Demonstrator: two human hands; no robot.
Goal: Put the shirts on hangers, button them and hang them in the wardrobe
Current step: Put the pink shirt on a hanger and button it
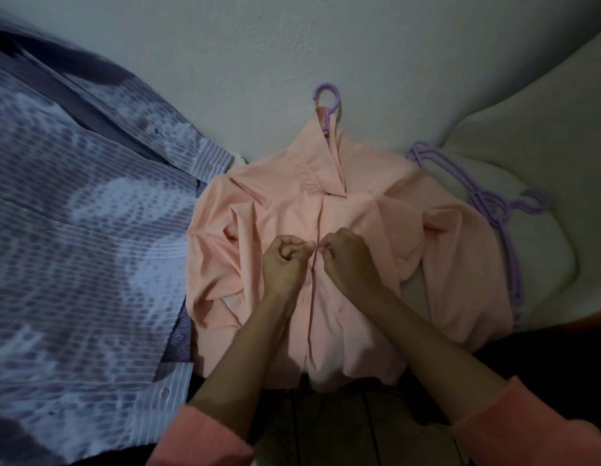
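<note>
Pinching the peach shirt (353, 210) placket, both hands' fingers (321, 248) meet mid-chest.

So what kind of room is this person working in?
Probably a bedroom at home. A peach shirt on a purple hanger lies on a pale bed, beside a striped shirt, spare hangers and a white pillow.

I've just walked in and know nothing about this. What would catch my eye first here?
The peach shirt spread in the middle, already on a purple hanger whose hook pokes out above the collar. Over its front, the left hand and right hand pinch the two edges of the placket together, apparently at a button. A big blue striped shirt fills the left side, and spare purple hangers lie to the right.
</note>
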